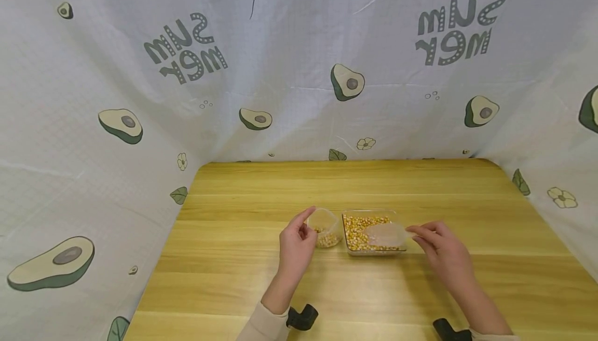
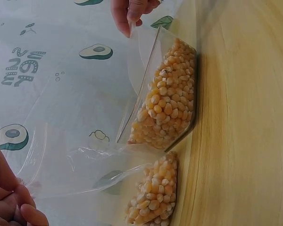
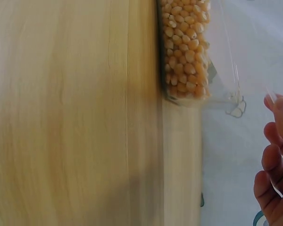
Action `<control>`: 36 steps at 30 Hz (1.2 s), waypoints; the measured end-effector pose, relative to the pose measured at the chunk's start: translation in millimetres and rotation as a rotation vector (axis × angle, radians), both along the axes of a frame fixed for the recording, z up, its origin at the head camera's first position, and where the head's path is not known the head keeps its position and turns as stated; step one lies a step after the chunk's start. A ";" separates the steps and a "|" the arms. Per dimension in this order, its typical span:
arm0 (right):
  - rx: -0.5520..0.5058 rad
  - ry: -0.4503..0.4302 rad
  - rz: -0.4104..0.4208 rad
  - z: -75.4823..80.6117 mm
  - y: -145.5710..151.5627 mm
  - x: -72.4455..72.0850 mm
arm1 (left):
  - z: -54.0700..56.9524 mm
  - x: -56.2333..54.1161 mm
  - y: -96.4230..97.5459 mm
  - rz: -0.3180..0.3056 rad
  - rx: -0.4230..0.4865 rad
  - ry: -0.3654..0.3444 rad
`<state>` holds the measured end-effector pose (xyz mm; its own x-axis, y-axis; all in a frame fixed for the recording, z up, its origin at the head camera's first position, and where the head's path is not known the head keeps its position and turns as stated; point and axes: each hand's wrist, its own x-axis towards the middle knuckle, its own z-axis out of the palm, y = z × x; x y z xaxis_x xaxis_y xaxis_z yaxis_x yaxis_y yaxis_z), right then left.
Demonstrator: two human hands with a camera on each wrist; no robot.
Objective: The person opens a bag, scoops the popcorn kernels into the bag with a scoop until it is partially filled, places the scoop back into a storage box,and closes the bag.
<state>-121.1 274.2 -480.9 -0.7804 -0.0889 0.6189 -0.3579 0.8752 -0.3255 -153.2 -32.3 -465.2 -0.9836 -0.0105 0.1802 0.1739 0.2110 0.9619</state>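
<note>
My left hand (image 1: 296, 245) pinches the upper edge of a clear plastic bag (image 1: 323, 217), which stands on the table with corn kernels (image 2: 153, 195) in its bottom. The bag's mouth is spread open. Right beside it, to the right, is a clear rectangular container (image 1: 376, 253) holding many more kernels (image 1: 357, 224). Between thumb and fingers, my right hand (image 1: 446, 255) grips the thin handle of a translucent white scoop (image 1: 385, 234). Its broad end lies over the kernels at the container's right side. In the right wrist view, fingertips (image 3: 276, 103) pinch the handle's end.
The wooden table (image 1: 261, 185) has rounded far corners. Behind it and along both sides hangs a white cloth (image 1: 289, 35) with avocado prints. Black wrist straps (image 1: 302, 317) sit near both sleeves.
</note>
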 end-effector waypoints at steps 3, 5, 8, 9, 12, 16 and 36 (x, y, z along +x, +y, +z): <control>-0.009 -0.004 0.003 -2.2 -2.2 -0.8 | -0.5 0.4 0.0 -0.005 0.003 0.000; -0.017 -0.004 0.007 -3.9 -3.4 -1.8 | -0.3 0.6 -0.1 -0.004 0.008 -0.002; -0.033 -0.008 0.016 -6.2 -5.2 -3.5 | -0.2 0.9 -0.4 -0.006 0.021 -0.011; -0.041 -0.013 0.020 -7.0 -5.8 -3.9 | -0.1 0.9 -0.5 -0.005 0.024 -0.013; -0.069 -0.028 0.020 -9.5 -7.4 -4.9 | -0.7 0.9 -0.7 -0.003 0.032 -0.022; -0.106 -0.056 0.014 -12.9 -9.1 -6.0 | -1.8 0.7 -0.5 0.004 0.025 -0.027; -0.303 -0.245 -0.043 -27.7 -7.7 -7.0 | -1.0 1.6 -0.5 -0.015 0.031 -0.034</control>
<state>-128.1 266.4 -508.6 -0.9075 0.1050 0.4067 -0.2025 0.7390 -0.6426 -151.6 -32.8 -466.2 -0.9892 -0.0011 0.1464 0.1438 0.1784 0.9734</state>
